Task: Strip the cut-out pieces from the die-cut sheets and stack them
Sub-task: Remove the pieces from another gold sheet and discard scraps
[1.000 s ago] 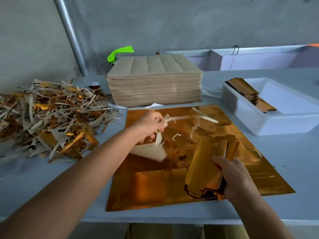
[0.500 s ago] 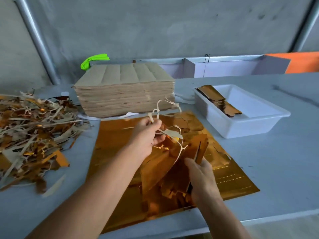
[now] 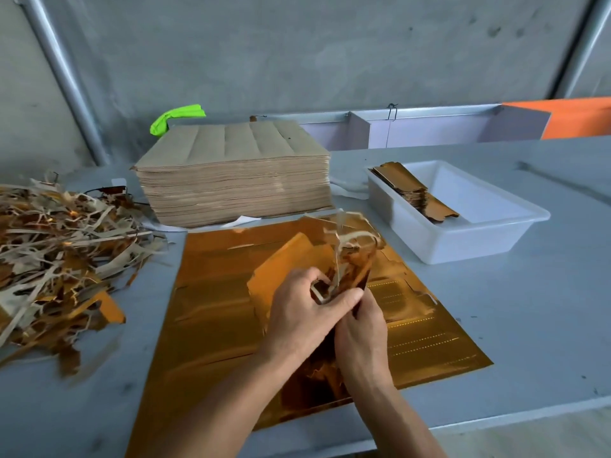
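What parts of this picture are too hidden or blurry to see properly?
Head view, the only one:
- Gold pieces: how many, hidden behind the left hand and right hand.
- Waste strips above the hands: blurred.
- Scrap pile: cut off by the left edge.
- Green thing: mostly behind the brown sheet stack.

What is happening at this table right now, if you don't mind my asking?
A person is stripping gold die-cut sheets. Both hands meet over the gold sheet lying on the table: the left hand pinches pale waste strips, while the right hand grips a bundle of gold cut-out pieces. Waste scraps are piled at left, a tall sheet stack stands behind, and finished pieces sit in the white tray.
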`<state>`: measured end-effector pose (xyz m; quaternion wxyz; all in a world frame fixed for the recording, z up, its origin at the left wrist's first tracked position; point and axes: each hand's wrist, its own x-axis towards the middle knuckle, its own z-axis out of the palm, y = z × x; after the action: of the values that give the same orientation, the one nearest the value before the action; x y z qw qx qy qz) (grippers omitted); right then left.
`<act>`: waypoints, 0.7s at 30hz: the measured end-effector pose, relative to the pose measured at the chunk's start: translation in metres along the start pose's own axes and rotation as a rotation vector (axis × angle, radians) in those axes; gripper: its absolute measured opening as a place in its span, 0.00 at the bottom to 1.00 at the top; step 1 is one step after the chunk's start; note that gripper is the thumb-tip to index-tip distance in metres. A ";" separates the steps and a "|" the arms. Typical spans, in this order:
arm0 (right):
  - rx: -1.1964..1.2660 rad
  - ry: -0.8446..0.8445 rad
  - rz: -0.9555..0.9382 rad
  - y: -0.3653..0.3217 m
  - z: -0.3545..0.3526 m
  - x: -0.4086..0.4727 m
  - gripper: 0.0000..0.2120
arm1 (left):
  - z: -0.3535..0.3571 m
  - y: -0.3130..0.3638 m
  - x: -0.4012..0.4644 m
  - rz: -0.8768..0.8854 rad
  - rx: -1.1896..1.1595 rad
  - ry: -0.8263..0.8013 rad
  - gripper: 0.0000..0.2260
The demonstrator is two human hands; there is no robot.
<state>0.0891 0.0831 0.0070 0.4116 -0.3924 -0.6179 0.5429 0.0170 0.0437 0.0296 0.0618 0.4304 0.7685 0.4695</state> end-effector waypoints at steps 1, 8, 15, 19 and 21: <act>-0.014 -0.007 -0.002 0.000 0.000 0.001 0.09 | 0.001 -0.001 0.001 -0.001 -0.021 0.019 0.14; 0.186 -0.118 0.248 0.003 -0.005 0.008 0.13 | -0.007 -0.001 0.009 -0.579 -0.745 0.034 0.04; 0.163 -0.164 0.207 0.005 -0.004 0.005 0.16 | -0.008 0.002 0.019 -0.644 -0.702 0.081 0.03; 0.016 -0.110 0.077 0.005 -0.009 0.005 0.12 | -0.004 -0.002 0.015 -0.340 -0.417 0.061 0.08; -0.052 -0.105 0.002 0.004 -0.009 0.004 0.11 | -0.003 0.001 0.013 -0.274 -0.380 0.034 0.13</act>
<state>0.0962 0.0899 0.0042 0.3677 -0.3744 -0.6522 0.5470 0.0081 0.0513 0.0364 0.1919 0.2949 0.7184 0.6001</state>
